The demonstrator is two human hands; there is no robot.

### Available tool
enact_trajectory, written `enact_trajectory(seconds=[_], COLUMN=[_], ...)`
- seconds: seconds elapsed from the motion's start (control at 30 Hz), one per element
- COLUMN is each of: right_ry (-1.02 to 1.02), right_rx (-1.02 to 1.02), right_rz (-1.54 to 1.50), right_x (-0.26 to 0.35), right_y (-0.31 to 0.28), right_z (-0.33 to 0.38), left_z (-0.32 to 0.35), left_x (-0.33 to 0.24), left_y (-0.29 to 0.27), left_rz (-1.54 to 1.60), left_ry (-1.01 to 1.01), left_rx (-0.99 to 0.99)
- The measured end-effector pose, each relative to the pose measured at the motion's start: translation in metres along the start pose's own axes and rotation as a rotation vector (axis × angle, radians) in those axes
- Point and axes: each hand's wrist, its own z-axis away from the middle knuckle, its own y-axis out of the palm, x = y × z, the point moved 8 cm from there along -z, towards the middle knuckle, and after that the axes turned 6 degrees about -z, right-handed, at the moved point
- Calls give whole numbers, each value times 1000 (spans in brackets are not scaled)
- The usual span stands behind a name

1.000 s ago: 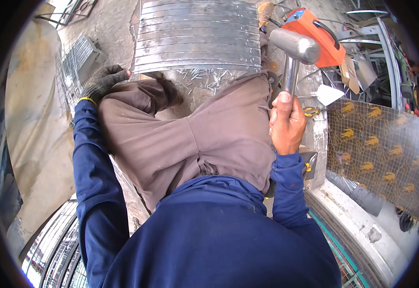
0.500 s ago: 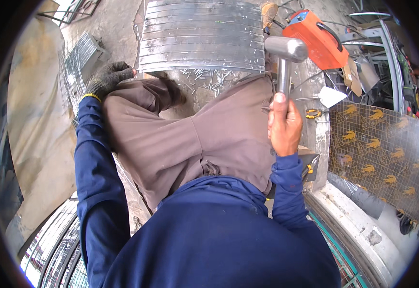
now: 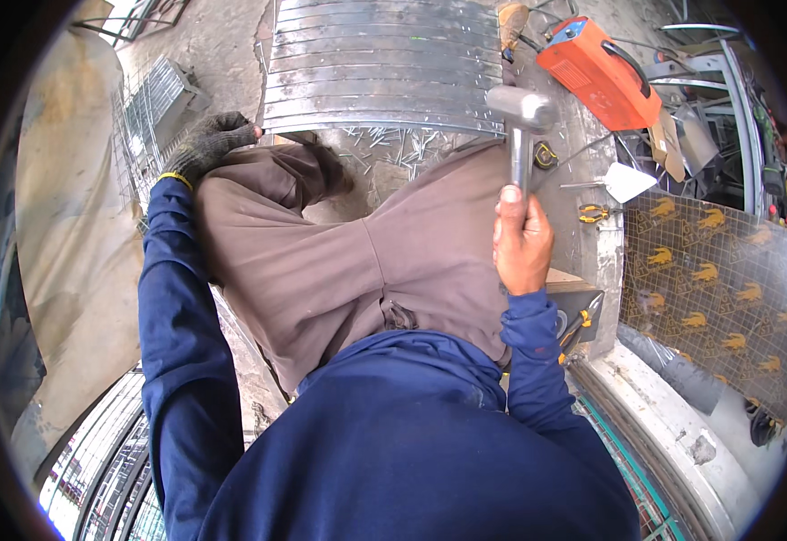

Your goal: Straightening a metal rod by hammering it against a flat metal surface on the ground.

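Observation:
My right hand (image 3: 524,242) is bare and closed round the handle of a metal hammer (image 3: 521,113), held up above my right thigh with its head away from me. The hammer head is slightly blurred. At the far left of my lap, my left hand (image 3: 208,144) wears a dark knit glove with a yellow cuff. Its fingers are curled, with a bare fingertip at the near left corner of a slatted metal panel (image 3: 380,77); the grip itself is partly hidden. That panel lies just beyond my knees, its strips running left to right.
Loose metal pieces (image 3: 393,149) litter the floor between my legs. Far right stands an orange machine (image 3: 596,72) with a black handle. Yellow-handled pliers (image 3: 593,214), a tape measure (image 3: 545,155) and a patterned board (image 3: 709,288) lie to the right. A stained sheet (image 3: 73,207) is at left.
My right hand and the hammer have shifted slightly left and a little lower, and the tape measure has come into view. My left hand stays by the panel's corner.

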Motion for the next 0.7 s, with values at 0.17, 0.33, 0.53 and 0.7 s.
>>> enact_trajectory(seconds=[0.17,0.33,0.53,0.7], right_ry=[130,93,-84,89], right_rx=[45,17,-26,119], right_rz=[210,48,-29,293], right_x=[-44,-22,16,-33], right_y=[1,-5,-10,-10], right_z=[-5,4,-3,-24], left_z=[-1,-1,-5,-10], left_x=[3,3,11,13], left_y=[1,3,2,1], left_rz=[-11,94,67,3], left_ry=[-8,-70,-79,-44], left_rx=[6,28,29,15])
